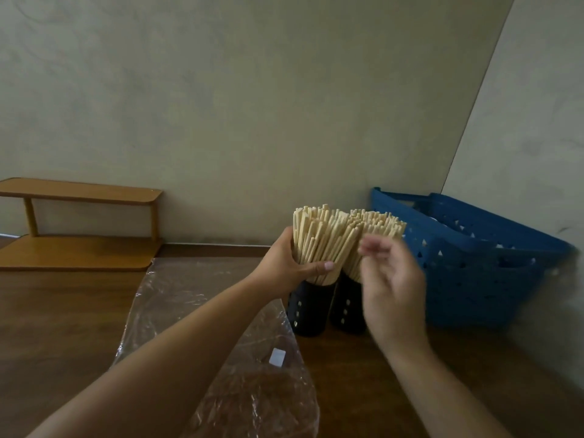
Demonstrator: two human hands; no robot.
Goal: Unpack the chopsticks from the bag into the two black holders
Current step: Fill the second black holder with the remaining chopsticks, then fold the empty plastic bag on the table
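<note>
Head view: two black holders point(327, 306) stand on the desk point(63, 311), both packed with upright chopsticks point(319, 241); the left hand point(292, 263) wraps its grip round the left bundle; the right hand point(390, 279), blurred, hangs loosely curled, touching the right bundle; the clear bag point(221, 327) lies left of the holders; a blue basket point(467, 263) sits right.
</note>
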